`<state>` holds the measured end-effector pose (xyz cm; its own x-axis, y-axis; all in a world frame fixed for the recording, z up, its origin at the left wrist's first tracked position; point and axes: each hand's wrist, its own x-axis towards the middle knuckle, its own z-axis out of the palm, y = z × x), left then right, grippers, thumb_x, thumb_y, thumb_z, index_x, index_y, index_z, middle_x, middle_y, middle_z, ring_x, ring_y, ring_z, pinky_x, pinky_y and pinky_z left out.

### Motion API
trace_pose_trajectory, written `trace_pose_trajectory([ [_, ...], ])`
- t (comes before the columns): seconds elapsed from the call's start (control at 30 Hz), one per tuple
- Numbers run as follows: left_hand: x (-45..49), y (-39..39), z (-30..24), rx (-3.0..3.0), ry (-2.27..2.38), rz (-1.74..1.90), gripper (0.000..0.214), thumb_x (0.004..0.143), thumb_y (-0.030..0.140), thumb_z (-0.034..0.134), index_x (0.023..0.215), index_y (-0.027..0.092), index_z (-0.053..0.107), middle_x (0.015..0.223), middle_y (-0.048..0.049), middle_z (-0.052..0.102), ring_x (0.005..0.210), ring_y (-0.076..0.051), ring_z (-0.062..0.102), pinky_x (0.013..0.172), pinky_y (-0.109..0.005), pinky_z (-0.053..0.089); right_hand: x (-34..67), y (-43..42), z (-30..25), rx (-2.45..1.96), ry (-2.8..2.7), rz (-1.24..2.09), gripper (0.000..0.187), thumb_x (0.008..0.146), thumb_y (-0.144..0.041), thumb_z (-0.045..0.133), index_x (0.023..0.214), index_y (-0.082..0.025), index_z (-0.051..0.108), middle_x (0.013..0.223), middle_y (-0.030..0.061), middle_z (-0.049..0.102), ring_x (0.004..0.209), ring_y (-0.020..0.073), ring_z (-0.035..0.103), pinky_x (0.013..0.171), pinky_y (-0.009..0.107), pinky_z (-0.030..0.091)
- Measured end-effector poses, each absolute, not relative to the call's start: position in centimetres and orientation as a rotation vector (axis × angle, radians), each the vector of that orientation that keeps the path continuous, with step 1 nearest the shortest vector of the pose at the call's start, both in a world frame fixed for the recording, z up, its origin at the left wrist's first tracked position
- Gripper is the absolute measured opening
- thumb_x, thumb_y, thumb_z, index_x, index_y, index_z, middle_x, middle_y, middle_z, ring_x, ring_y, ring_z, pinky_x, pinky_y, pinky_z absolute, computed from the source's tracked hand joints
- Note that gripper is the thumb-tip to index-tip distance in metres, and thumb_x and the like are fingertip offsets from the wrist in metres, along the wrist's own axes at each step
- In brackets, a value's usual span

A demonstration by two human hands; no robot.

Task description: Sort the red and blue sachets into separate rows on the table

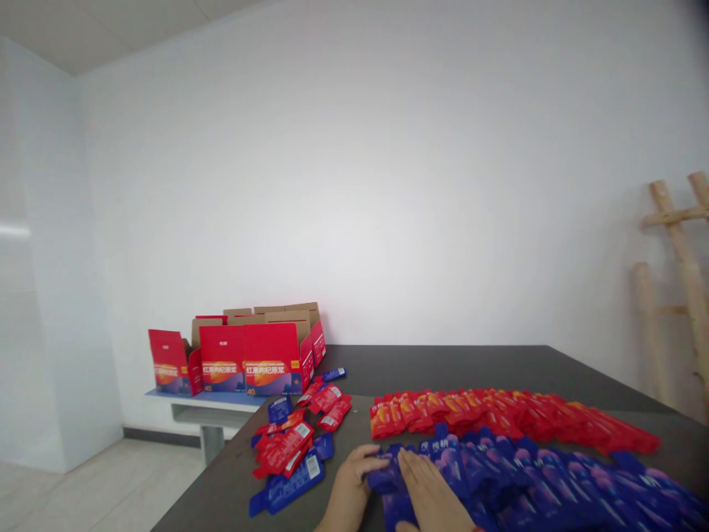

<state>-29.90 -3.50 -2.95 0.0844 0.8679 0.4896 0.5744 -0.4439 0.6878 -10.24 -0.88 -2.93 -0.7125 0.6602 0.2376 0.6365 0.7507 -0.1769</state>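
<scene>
A long overlapping row of blue pouches (532,480) lies across the near right of the dark table. At its left end my left hand (354,476) is closed, its thumb and fingers gripping the edge of a blue pouch (382,476). Beside it, my right hand (426,484) rests on the pouches with fingers stretched out and close together. Behind the blue row runs a similar row of red pouches (470,412). Left of my hands is a loose heap of red pouches (285,447) and blue pouches (302,475), some with white barcode labels showing.
Several open red cartons (271,358) stand on a lower blue-topped bench (221,400) at the left. The dark table (443,362) reaches back to a white wall. A wooden pole rack (684,266) stands beyond the table's right side.
</scene>
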Motion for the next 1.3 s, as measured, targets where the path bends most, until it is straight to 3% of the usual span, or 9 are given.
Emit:
trace_pose_trajectory([
  [0.2,-28.4,-4.4,-2.5,2.167,1.264,1.096,0.049,0.072,0.008,0.047,0.114,0.026,0.064,0.117,-0.0055,0.064,0.109,-0.019,0.058,0.098,-0.032,0.043,-10.4,-1.3,-2.7,-0.714,-2.688,-0.194,0.061,0.081,-0.038,0.056,0.134,-0.010,0.045,0.138,0.0156,0.048,0.125,0.0279,0.046,0.105,0.040,0.035],
  [0.33,-29.3,-4.0,-3.4,2.193,1.373,1.086,0.056,0.065,0.002,0.038,0.111,0.020,0.064,0.118,-0.0076,0.064,0.111,-0.018,0.057,0.101,-0.033,0.041,-11.1,-1.5,-3.3,-0.517,-2.671,-0.512,0.038,0.089,-0.027,0.044,0.123,-0.015,0.056,0.127,0.0103,0.059,0.115,0.0215,0.055,0.093,0.032,0.045],
  [0.43,-31.0,-4.4,-2.7,2.278,1.704,0.922,0.067,0.060,-0.001,0.035,0.120,0.016,0.059,0.130,-0.0088,0.056,0.122,-0.016,0.049,0.107,-0.033,0.035,-11.5,-1.4,-3.8,-0.478,-2.681,-0.629,0.038,0.091,-0.022,0.038,0.122,-0.012,0.057,0.121,0.0099,0.063,0.112,0.0213,0.057,0.087,0.032,0.048],
  [0.6,-34.0,-7.2,0.6,2.160,2.520,0.352,0.055,0.073,0.005,0.039,0.126,0.008,0.053,0.133,-0.0171,0.052,0.124,-0.027,0.046,0.106,-0.042,0.032,-12.1,-1.6,-4.4,-0.537,-2.707,-0.581,0.040,0.090,-0.021,0.040,0.123,-0.009,0.057,0.121,0.0129,0.063,0.111,0.0246,0.058,0.083,0.034,0.051],
  [0.73,-34.7,-8.9,1.2,2.081,2.587,0.103,0.054,0.075,0.009,0.042,0.128,0.005,0.050,0.129,-0.0180,0.055,0.120,-0.027,0.049,0.105,-0.040,0.032,-12.4,-2.1,-4.4,-0.620,-2.753,-0.508,0.043,0.091,-0.025,0.038,0.127,-0.008,0.054,0.125,0.0149,0.059,0.116,0.0271,0.054,0.090,0.039,0.048],
  [0.93,-34.3,-9.7,0.1,2.150,2.294,0.109,0.076,0.062,-0.004,0.035,0.136,0.013,0.044,0.128,-0.0102,0.057,0.118,-0.019,0.051,0.102,-0.029,0.033,-12.8,-2.8,-3.7,-0.757,-2.842,-0.397,0.049,0.091,-0.031,0.039,0.132,-0.007,0.048,0.133,0.0166,0.052,0.124,0.0282,0.046,0.096,0.041,0.044],
  [1.1,-33.3,-10.2,0.0,2.257,2.081,0.254,0.072,0.064,-0.002,0.033,0.131,0.016,0.047,0.117,-0.0094,0.061,0.107,-0.019,0.055,0.095,-0.028,0.037,-12.6,-3.3,-2.4,-0.808,-2.863,-0.197,0.058,0.088,-0.040,0.046,0.133,-0.003,0.046,0.135,0.0202,0.049,0.127,0.0309,0.043,0.103,0.046,0.037],
  [1.2,-32.2,-10.2,0.0,2.324,1.946,0.424,0.067,0.060,0.000,0.035,0.122,0.019,0.052,0.111,-0.0063,0.062,0.102,-0.019,0.054,0.092,-0.027,0.038,-12.4,-3.7,-1.4,-0.804,-2.842,-0.104,0.063,0.085,-0.044,0.049,0.132,-0.003,0.046,0.134,0.0213,0.049,0.126,0.0319,0.043,0.106,0.049,0.032],
  [1.3,-30.9,-9.7,0.1,2.355,1.900,0.607,0.049,0.057,0.001,0.036,0.097,0.021,0.059,0.095,-0.0044,0.063,0.092,-0.020,0.053,0.085,-0.029,0.039,-12.2,-4.0,-0.7,-0.836,-2.820,-0.008,0.062,0.083,-0.043,0.051,0.131,-0.003,0.048,0.134,0.0210,0.049,0.126,0.0319,0.044,0.106,0.048,0.032],
])
